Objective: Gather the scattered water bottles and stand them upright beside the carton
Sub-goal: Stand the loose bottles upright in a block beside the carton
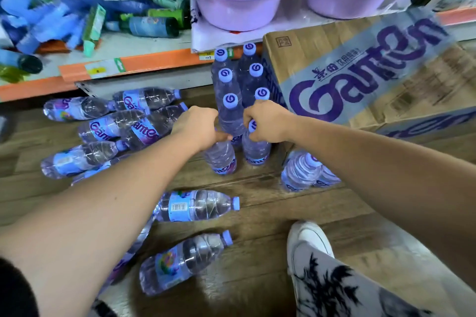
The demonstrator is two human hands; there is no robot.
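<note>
Clamping left hand (198, 127) round the top of the left front bottle (221, 159), fingers curled tight, cap hidden under the palm. Same with right hand (265, 123) on the right front bottle (256, 150): wrapped round the neck, sliver of cap showing. Both upright on the wood floor (270, 208), side by side, just beside the carton (360, 72), at the near end of a double row of upright bottles (226, 77) running back to the shelf (134, 64). Counting six caps behind the hands. Two more bottles (301, 172) at the carton's near corner, under the right forearm; can't tell if fully upright. Lying flat: cluster of bottles (113, 126) left of the row, plus two loose bottles (198, 204) nearer, by the left forearm. On the shelf: purple basins (237, 8), jumbled blue and green goods (152, 26). White shoe (309, 239) bottom right.
</note>
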